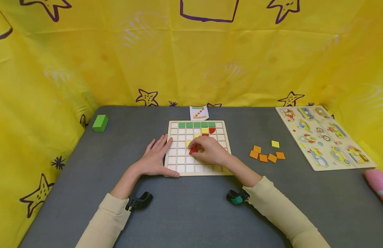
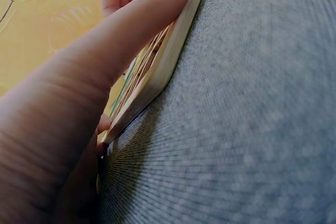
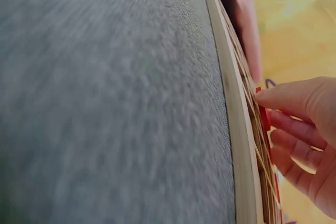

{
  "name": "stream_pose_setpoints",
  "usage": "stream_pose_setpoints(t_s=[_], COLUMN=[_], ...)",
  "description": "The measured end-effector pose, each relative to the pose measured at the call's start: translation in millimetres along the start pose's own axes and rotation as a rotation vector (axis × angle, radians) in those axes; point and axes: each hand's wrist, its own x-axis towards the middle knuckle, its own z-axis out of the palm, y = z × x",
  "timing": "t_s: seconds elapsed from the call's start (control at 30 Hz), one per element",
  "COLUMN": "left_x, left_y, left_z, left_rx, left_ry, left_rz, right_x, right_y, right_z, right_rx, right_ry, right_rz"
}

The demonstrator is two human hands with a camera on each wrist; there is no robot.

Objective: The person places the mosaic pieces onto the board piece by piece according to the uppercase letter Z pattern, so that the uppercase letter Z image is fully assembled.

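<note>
A wooden grid board (image 1: 180, 168) lies on the grey table, with a row of green tiles (image 1: 197, 124) in its top row and yellow tiles (image 1: 205, 130) stepping down diagonally. Red pieces with a rounded edge sit beside the yellow ones, such as the red piece (image 1: 212, 131) near the top. My left hand (image 1: 154, 158) rests with spread fingers along the board's left edge, its thumb on the front edge. Over the middle of the grid, my right hand (image 1: 210, 150) pinches another red tile (image 3: 264, 116) between thumb and fingers, right at the cells. The hand covers several cells.
A small printed pattern card (image 1: 199, 113) lies behind the board. To the right are several loose orange tiles (image 1: 263, 158) and one yellow tile (image 1: 275, 144). Farther right lie a vehicle picture puzzle (image 1: 306, 151) and a pink object (image 1: 378, 182). A green block (image 1: 100, 123) stands far left.
</note>
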Motion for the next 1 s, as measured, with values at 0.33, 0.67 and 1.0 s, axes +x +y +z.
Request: stream_pose_setpoints(t_s=[0.33, 0.67, 1.0], left_x=[0.4, 0.2, -0.2], left_y=[-0.6, -1.7, -1.5], left_z=[0.4, 1.0, 0.7], left_rx=[0.006, 0.004, 0.006], left_ry=[-0.004, -0.009, -0.009], left_rz=[0.001, -0.001, 0.001], right_x=[4.6, 2.6, 0.8], right_y=[-2.4, 0.9, 0.5], right_z=[2.5, 4.0, 1.6], right_rx=[0.023, -0.009, 0.005], right_ry=[-0.027, 0.012, 0.01], right_rz=[-0.078, 0.009, 0.021])
